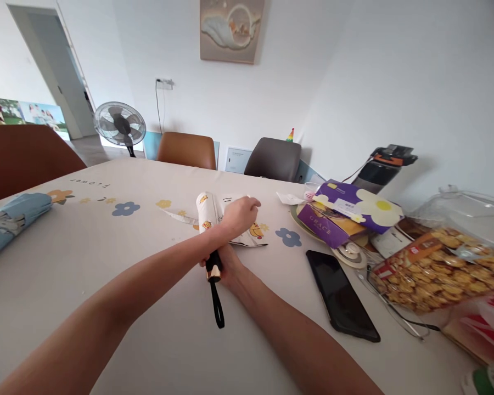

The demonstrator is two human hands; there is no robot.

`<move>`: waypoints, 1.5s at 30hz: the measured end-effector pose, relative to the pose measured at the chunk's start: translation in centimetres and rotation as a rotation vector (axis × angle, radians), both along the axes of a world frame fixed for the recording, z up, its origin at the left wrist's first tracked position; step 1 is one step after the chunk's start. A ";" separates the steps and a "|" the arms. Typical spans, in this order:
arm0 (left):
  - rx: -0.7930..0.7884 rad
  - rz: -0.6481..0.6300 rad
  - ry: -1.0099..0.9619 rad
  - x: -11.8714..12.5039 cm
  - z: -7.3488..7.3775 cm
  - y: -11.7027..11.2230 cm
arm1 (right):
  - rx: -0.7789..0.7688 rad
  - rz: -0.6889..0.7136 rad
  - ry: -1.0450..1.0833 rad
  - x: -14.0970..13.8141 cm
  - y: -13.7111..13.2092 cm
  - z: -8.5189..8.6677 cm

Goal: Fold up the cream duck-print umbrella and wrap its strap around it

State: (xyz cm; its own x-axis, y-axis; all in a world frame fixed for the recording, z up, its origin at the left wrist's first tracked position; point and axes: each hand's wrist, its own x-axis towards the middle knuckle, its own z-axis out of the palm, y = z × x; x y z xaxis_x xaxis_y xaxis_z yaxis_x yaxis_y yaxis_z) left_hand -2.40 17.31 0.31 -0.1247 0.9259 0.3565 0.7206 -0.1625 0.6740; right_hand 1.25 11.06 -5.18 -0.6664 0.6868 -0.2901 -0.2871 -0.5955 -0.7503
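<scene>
A white folding umbrella point(205, 207) printed with small yellow ducks lies on the table, partly furled, with a loose flap of its fabric spread to the right. My right hand point(226, 259) is wrapped round its black handle, just above the gold-coloured end; a black wrist strap point(217, 307) trails toward me. Crossing over my right wrist, my left arm reaches to the loose fabric. My left hand point(241, 215) is closed there with curled fingers, apparently on the fabric; the fingertips are partly hidden.
A blue folded umbrella point(14, 222) lies at the left. To the right are a black phone point(341, 293), a purple box point(325, 225), a clear container of cookies point(444, 269) and a dark bottle point(381, 170). Chairs point(187, 149) stand behind the table, near a fan point(121, 125).
</scene>
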 end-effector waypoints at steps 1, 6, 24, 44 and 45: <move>0.088 0.029 -0.137 -0.8 0.5 -0.4 | -0.022 0.020 -0.003 0.0 0.0 0.1; 0.361 0.163 -0.589 -6.6 2.2 -3.7 | -0.131 0.056 -0.008 0.2 0.1 0.6; 0.325 0.345 -0.743 -11.0 -1.3 -10.0 | -0.191 0.002 0.081 0.7 0.4 0.9; -0.156 0.270 -0.849 -13.8 -5.5 -9.1 | 0.085 -0.219 -0.087 0.6 0.5 1.0; -0.161 0.275 -0.896 -14.0 -5.4 -9.0 | 0.103 -0.200 -0.093 0.6 0.4 0.9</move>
State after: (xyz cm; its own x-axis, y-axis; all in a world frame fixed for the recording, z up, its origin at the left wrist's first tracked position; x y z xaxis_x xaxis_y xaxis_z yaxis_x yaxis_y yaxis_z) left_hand -16.40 8.27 -5.10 -0.5107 0.8531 -0.1070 -0.0764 0.0789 0.9939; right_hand 1.85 11.44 -4.26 -0.4882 0.8314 -0.2653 -0.3182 -0.4527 -0.8330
